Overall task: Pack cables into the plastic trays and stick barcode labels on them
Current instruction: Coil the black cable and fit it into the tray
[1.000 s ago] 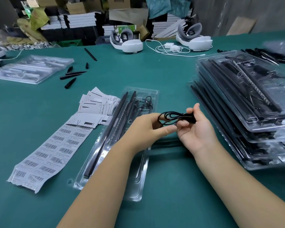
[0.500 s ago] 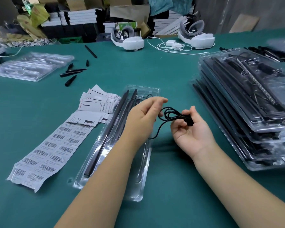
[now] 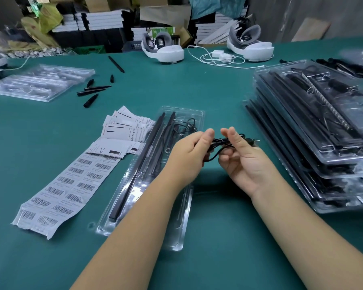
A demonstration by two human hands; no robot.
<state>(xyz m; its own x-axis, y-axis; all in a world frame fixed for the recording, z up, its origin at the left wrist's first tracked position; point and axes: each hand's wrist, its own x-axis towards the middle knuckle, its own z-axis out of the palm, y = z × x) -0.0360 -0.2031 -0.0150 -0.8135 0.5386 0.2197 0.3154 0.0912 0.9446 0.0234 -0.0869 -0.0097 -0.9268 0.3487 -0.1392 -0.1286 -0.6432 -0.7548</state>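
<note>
At your far left a clear, empty moulded plastic tray (image 3: 40, 83) lies on the green table (image 3: 218, 237), with several loose black tapered spikes (image 3: 91, 95) just to its right. Nearer you, a long white sheet of barcode labels (image 3: 69, 185) runs diagonally, its far end tucked under a fan of white printed cards (image 3: 126, 126). Just right of those lies the open clear plastic tray (image 3: 182, 227) you are filling: long black bars (image 3: 143, 160) sit in its left channels and a thin black wire (image 3: 189, 124) is coiled at its far end.

Your left hand (image 3: 189, 158) hovers over this tray, fingers curled, thumb and forefinger pinching one end of a small bundled black cable (image 3: 224, 142). Your right hand (image 3: 245, 162), palm turned toward you, pinches the same bundle with thumb and fingers; a black plug (image 3: 250, 141) sticks out to its right. The cable is in the air between your hands, above the tray's right edge, not yet in a compartment.

To your right, a tall stack of filled, closed clear trays (image 3: 323, 143) stands well apart from your hands. At the table's far edge rest two white headsets (image 3: 164, 51) and a coiled white charger cable (image 3: 220, 57).
</note>
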